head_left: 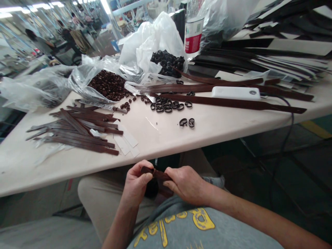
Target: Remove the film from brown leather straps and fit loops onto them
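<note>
Above my lap, just off the table's near edge, both hands grip one dark brown leather strap [162, 175]. My left hand [137, 181] pinches its rounded end between thumb and fingers. A narrow band seems to ring the strap beside that thumb, though it is too small to be sure. My right hand [185, 183] is closed round the strap a short way to the right. Whatever hangs below the hands is partly hidden. Nearest on the table lie two black strap loops [187, 122], with several more loops [167, 104] clustered behind them.
A pile of brown straps [85, 128] and white paper strips [126, 141] lie left on the table [160, 138]. Behind are bags of small brown loops [107, 84] and black loops [168, 62]. Long brown straps [228, 102], a white power bank [235, 93] and a bottle [193, 36] stand right.
</note>
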`<state>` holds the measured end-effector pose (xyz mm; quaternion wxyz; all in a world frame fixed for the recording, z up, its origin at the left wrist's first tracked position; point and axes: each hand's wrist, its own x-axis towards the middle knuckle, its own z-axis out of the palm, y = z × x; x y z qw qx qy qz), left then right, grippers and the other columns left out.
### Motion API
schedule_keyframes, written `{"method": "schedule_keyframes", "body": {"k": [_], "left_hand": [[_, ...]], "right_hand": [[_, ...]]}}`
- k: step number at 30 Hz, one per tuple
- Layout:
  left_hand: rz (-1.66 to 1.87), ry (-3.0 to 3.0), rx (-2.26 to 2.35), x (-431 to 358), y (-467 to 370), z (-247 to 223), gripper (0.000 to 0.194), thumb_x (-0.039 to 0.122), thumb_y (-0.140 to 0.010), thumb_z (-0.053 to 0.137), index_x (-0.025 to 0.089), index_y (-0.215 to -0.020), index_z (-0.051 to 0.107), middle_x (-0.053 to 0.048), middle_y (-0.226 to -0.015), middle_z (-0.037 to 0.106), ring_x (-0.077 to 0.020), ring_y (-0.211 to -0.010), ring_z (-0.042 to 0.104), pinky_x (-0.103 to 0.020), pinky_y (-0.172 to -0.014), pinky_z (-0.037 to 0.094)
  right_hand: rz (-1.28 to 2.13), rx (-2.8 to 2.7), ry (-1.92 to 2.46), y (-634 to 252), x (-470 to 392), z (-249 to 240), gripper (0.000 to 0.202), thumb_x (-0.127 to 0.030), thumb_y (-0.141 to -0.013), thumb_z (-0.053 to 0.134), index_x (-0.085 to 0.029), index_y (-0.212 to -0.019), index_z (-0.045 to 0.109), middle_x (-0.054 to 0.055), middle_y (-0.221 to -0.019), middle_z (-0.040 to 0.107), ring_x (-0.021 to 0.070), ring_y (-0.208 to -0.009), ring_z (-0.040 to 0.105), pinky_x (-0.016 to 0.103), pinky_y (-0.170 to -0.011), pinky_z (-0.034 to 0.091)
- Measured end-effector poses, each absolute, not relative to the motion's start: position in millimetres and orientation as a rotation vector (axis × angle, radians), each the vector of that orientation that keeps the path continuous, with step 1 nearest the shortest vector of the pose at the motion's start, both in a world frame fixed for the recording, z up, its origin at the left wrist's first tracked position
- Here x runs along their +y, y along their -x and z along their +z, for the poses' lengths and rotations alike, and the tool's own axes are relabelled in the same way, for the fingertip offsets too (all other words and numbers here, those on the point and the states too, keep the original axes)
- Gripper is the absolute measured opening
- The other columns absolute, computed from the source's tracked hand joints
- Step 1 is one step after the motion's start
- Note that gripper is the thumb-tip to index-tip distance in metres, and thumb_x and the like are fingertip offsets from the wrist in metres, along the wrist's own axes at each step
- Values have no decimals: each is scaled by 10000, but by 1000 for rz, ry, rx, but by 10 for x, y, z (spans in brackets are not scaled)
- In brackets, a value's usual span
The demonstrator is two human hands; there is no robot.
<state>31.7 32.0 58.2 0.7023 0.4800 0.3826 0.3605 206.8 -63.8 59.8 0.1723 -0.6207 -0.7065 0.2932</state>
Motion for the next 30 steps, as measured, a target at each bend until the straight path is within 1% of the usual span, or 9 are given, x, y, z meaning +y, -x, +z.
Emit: {"method": "schedule_keyframes", "body": {"k": [3,6,9,11,14,18,22,27,30], "left_hand": [[646,-1139,816,299,-299,565,261,319,-597,885,167,-768,758,-28,-730,635,-145,-672,570,-229,-608,473],[491,-1203,789,263,-313,545,241,276,-631,872,172,-815,756,-24,-726,647,-148,-658,585,-232,-597,477],[575,-1264,738,242,-334,522,190,267,-659,857,179,-796,758,-26,-756,645,-153,-695,595,-238,-630,483],[645,-1305,727,252,-326,508,169,269,-673,848,176,-788,765,-34,-771,645,-161,-716,597,-249,-653,486],[755,-1293,764,295,-281,489,198,300,-663,853,171,-784,766,-40,-766,642,-161,-705,582,-252,-644,478],[858,-1211,804,338,-230,475,252,328,-624,875,174,-790,765,-41,-776,646,-157,-712,574,-243,-648,470],[804,-1176,798,334,-233,466,306,360,-586,892,165,-785,764,-47,-774,641,-165,-712,571,-251,-642,474],[729,-1187,789,365,-228,459,303,316,-602,888,166,-838,770,-43,-796,653,-157,-712,577,-237,-638,470],[696,-1212,808,393,-240,474,299,304,-595,892,165,-832,774,-38,-785,662,-142,-678,570,-230,-625,473]], "right_hand": [[835,-2002,1726,-2066,-634,584,218,-329,-1010,507,-171,-885,591,39,-760,707,178,-673,663,261,-554,299],[817,-2014,1678,-2048,-610,594,227,-313,-1017,487,-167,-882,595,44,-768,713,170,-663,658,266,-552,286],[803,-2003,1686,-2040,-585,646,240,-352,-1014,491,-164,-910,599,52,-791,719,172,-661,655,274,-549,277],[829,-1969,1677,-2060,-583,687,224,-371,-998,527,-170,-930,598,43,-809,717,169,-690,655,263,-563,298],[844,-1931,1682,-2121,-610,700,218,-394,-959,596,-176,-947,596,37,-848,717,176,-745,660,254,-601,337],[812,-1970,1760,-2161,-667,628,271,-437,-958,588,-166,-957,590,56,-835,717,203,-737,670,270,-587,327],[838,-2046,1784,-2123,-679,592,250,-406,-982,555,-169,-910,591,55,-790,719,200,-703,675,271,-551,286],[837,-2043,1770,-2097,-637,630,235,-371,-1001,528,-173,-892,593,40,-779,719,172,-679,667,261,-546,265],[843,-2042,1761,-2093,-620,649,249,-367,-1005,518,-171,-870,593,38,-759,714,172,-668,667,261,-537,248]]}}
